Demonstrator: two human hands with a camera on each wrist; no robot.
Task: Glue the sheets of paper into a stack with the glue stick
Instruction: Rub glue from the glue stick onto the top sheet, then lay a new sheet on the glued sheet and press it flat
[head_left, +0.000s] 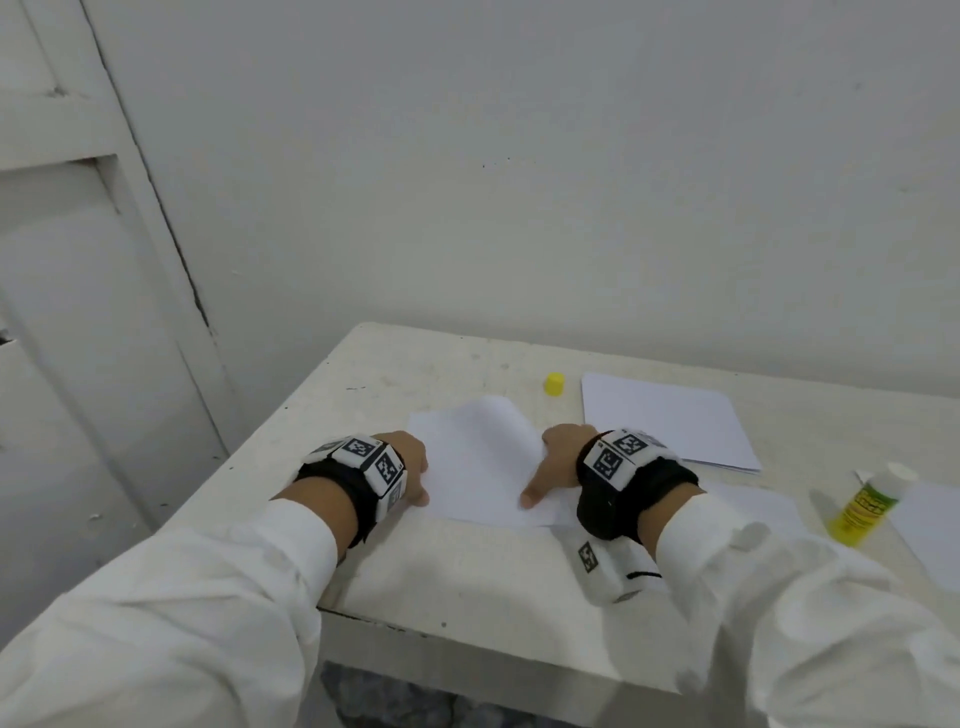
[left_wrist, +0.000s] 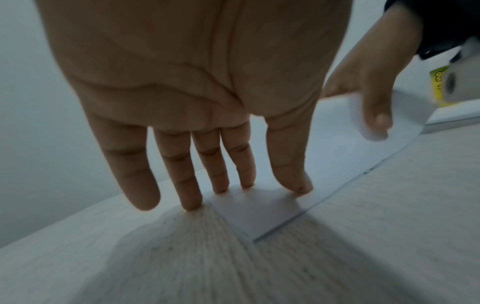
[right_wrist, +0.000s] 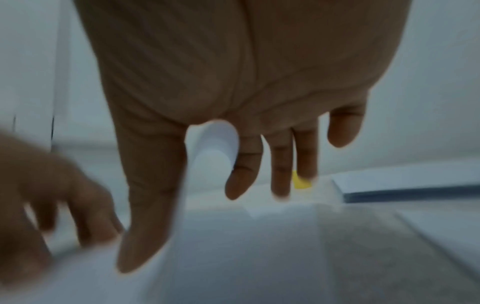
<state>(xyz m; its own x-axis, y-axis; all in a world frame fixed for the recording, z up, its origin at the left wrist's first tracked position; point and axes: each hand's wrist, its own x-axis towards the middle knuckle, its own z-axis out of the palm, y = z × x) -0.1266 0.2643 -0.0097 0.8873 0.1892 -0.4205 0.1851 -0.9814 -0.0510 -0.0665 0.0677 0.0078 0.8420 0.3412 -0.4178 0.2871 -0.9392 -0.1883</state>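
Note:
A white sheet of paper (head_left: 478, 467) lies on the table (head_left: 467, 577) between my hands, its far edge curled upward. My left hand (head_left: 410, 467) has straight fingers (left_wrist: 221, 176) whose tips touch the sheet's (left_wrist: 259, 211) near left corner. At the sheet's right side is my right hand (head_left: 558, 452), its thumb (right_wrist: 140, 236) lying on the paper (right_wrist: 233, 257). The curled edge rises between thumb and index finger, and the fingers are straight. The uncapped glue stick (head_left: 867, 501), yellow with a white end, lies on the table to the right, away from both hands.
The yellow cap (head_left: 555, 383) stands behind the sheet. A stack of white paper (head_left: 665, 421) lies at the back right. Another loose sheet (head_left: 930, 530) lies at the far right, beside the glue stick. The table's left and near edges are close to my arms.

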